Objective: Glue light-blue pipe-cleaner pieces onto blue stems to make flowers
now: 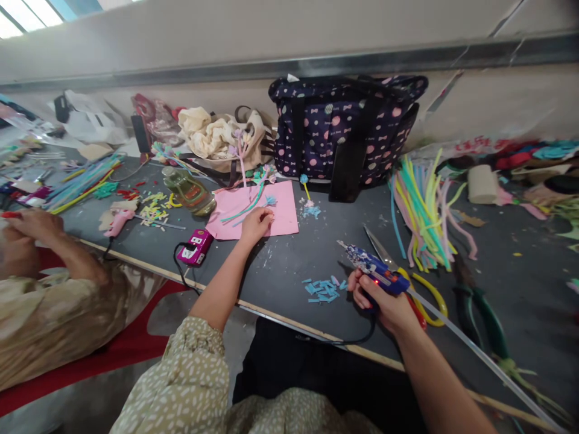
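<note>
My right hand [384, 301] is closed around a blue hot glue gun [373, 268], nozzle pointing left over the dark table [294, 265]. A small pile of blue foam bits [323, 289] lies just left of that hand. My left hand [256, 224] reaches forward and rests on a pink sheet [253, 211], fingers curled together on its lower edge near small blue and green craft pieces [257, 196]. Whether those fingers pinch anything I cannot make out.
A dark polka-dot bag [344, 123] stands at the back. Coloured foam strips [423, 208], yellow-handled scissors [416, 283] and green pliers [479, 307] lie at right. A pink power plug [195, 247], a bottle [189, 191] and a pink glue gun [118, 222] lie left. Another person's arm [49, 235] works at far left.
</note>
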Motion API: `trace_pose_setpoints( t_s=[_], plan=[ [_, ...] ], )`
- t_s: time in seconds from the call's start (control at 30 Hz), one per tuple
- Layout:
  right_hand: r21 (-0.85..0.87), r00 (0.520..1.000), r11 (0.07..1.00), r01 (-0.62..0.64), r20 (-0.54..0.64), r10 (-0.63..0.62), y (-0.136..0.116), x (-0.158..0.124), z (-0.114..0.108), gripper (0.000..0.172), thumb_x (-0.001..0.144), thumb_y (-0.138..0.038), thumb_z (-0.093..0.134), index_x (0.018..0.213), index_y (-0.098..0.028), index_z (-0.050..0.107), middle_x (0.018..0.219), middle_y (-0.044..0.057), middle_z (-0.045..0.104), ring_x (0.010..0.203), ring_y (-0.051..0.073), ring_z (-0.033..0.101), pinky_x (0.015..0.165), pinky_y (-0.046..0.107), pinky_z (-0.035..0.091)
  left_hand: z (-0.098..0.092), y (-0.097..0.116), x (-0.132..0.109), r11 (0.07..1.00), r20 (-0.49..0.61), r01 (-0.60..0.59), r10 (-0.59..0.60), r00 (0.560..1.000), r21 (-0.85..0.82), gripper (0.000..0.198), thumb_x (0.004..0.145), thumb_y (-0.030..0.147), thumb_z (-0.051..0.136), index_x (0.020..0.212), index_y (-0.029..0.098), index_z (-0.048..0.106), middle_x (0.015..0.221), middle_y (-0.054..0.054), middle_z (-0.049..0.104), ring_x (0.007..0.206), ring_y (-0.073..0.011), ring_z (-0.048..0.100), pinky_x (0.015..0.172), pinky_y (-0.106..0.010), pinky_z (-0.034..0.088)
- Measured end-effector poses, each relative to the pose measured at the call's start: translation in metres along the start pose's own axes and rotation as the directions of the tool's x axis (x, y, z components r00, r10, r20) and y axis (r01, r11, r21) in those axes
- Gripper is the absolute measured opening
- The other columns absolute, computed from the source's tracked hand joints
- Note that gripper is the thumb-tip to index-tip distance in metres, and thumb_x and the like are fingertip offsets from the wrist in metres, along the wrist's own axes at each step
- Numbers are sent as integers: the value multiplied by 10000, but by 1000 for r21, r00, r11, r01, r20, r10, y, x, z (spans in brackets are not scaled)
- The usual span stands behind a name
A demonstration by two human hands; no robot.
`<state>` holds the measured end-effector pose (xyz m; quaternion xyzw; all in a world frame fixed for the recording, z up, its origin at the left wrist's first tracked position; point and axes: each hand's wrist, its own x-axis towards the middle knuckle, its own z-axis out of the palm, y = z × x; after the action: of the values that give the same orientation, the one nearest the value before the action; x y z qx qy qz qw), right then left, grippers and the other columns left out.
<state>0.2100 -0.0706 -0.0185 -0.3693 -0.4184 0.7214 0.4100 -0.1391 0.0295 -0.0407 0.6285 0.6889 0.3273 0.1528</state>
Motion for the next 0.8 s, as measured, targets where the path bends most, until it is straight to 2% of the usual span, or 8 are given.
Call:
trace_pose_setpoints(
  t_s=[0.13,0.23,0.33,0.47,0.57,0.63,0.73,0.8],
  plan=[
    [-5,1000,1000,29,-2,-29,2,2,-2,281,852,-462,687,867,-188,622,743,27,649,449,79,438,457,259,371,0,2,-2,996,38,-47,44,998,79,149,814,294,642,930,207,675,931,-42,681,810,-176,619,741,-298,470],
    [-10,996,998,68,-49,-68,1,2,-2,390,820,-572,677,901,-194,625,779,43,671,484,107,525,486,274,445,1,1,-2,997,31,-59,57,998,56,172,813,334,646,914,199,679,898,-39,676,781,-170,610,708,-288,459],
    [-17,995,997,75,-60,-76,-1,2,-1,501,791,-676,639,960,-205,617,786,54,687,505,146,598,496,300,499,4,-2,-2,999,-27,-37,36,999,-9,154,848,322,589,844,194,674,873,-32,688,791,-168,616,734,-284,464],
    [28,994,995,98,-45,-97,-3,1,-1,503,819,-685,595,973,-206,602,742,36,681,428,114,544,454,286,496,4,-3,-2,1000,-146,-4,2,989,-9,177,892,260,502,835,192,655,871,-44,685,830,-185,621,805,-306,472],
    [90,991,988,127,-57,-122,-4,2,-2,445,833,-635,619,939,-203,608,718,18,669,391,78,482,429,261,475,2,0,-5,994,-273,53,-25,962,97,174,886,211,497,919,195,667,960,-70,663,873,-206,619,847,-329,471],
    [112,989,984,139,-58,-133,-4,1,-1,431,830,-620,635,923,-200,615,710,12,663,391,71,478,425,251,470,0,3,-5,979,-315,96,-35,949,182,199,878,204,515,993,189,677,1043,-92,638,930,-220,622,856,-331,473],
    [123,988,981,150,-52,-145,-6,0,0,434,819,-618,651,910,-194,622,700,6,657,390,67,481,420,242,471,-3,7,-3,945,-264,145,-65,962,294,242,884,234,531,1066,187,682,1121,-114,608,1015,-243,614,839,-335,476],
    [125,988,980,155,-45,-151,-6,-1,1,437,814,-620,656,900,-192,623,695,3,654,387,64,481,418,239,473,-4,8,1,917,-221,168,-90,971,361,234,883,242,537,1050,196,696,1118,-120,609,1050,-264,603,836,-348,470]
  ],
)
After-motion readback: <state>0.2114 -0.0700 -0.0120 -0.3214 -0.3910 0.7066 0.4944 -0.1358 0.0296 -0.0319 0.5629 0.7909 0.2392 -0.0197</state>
